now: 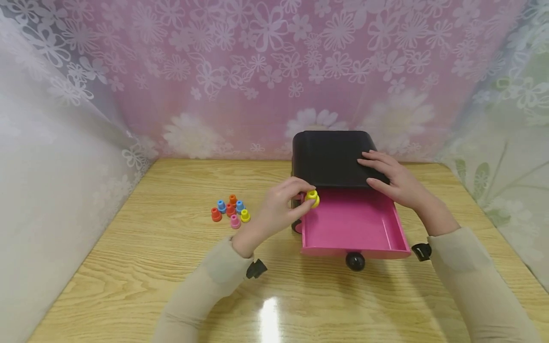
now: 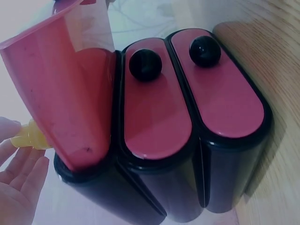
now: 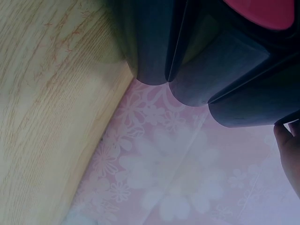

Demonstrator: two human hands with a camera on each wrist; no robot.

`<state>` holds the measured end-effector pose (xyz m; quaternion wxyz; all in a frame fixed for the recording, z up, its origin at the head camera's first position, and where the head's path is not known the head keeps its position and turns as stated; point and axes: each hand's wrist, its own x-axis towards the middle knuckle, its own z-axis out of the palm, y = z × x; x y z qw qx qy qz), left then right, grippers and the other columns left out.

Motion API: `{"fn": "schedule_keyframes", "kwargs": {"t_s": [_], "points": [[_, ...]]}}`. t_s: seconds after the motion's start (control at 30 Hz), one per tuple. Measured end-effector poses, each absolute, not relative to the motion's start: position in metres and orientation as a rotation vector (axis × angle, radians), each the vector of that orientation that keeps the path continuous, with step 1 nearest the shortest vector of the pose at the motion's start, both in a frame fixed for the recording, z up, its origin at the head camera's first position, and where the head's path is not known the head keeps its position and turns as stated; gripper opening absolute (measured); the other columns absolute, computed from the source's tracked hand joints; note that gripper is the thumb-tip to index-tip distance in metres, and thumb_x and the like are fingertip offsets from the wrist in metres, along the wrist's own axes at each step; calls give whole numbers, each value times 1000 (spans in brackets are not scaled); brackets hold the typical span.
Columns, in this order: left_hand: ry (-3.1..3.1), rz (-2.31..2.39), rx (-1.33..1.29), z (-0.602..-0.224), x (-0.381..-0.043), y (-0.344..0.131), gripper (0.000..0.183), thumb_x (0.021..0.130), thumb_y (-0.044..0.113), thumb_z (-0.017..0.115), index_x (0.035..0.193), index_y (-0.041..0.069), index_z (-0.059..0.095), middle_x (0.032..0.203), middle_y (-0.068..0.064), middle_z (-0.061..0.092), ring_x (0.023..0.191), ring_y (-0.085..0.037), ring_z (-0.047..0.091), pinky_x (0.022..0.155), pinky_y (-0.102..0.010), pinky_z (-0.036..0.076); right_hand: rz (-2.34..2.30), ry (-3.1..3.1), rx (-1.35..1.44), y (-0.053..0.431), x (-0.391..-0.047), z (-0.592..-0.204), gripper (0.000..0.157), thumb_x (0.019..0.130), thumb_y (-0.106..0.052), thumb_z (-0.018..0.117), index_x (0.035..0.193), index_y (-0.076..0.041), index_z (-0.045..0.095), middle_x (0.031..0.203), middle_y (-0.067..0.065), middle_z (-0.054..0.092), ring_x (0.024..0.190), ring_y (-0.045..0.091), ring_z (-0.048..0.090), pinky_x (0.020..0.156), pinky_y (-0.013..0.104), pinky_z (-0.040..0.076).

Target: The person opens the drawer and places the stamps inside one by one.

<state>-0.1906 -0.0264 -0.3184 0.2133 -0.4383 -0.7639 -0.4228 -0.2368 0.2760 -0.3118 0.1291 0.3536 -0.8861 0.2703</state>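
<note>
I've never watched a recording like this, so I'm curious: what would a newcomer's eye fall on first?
Probably the bright pink drawer, pulled open at the top of the black drawer unit. Near its back left corner, the left hand pinches a small yellow piece, while the right hand rests on the unit. Little coloured pieces cluster on the table further left.

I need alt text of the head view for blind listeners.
A left hand pinches a yellow piece at the left edge of an open pink drawer; the right hand rests on the black cabinet. Colorful pieces stand on the wooden table.
</note>
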Motion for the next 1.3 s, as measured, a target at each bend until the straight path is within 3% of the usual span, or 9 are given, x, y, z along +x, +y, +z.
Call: {"fn": "schedule_keyframes", "kwargs": {"t_s": [0.17,0.47,1.3], "points": [[-2118,-1122,-1271,-315,-190,-17,21,77,8,68,96,1,62,92,-3,57,71,-11,48,59,-16,42,768,-2571,1028,275,-237,-312,44,86,-17,55,128,-7,46,136,14,32,129,29,19,97,55,18],[-2126,-1086,-1380,-310,-191,5,20,77,8,67,95,2,62,92,-1,58,84,-7,52,78,-11,39,784,-2570,1016,275,-238,-311,44,86,-17,55,127,-6,47,136,14,33,128,30,19,96,57,18],[-2302,-811,-1568,-300,-189,43,21,81,16,64,101,8,63,93,4,60,85,-4,52,79,-8,35,785,-2566,1015,275,-237,-313,45,85,-17,56,128,-6,47,135,15,34,129,30,19,97,58,18]]}}
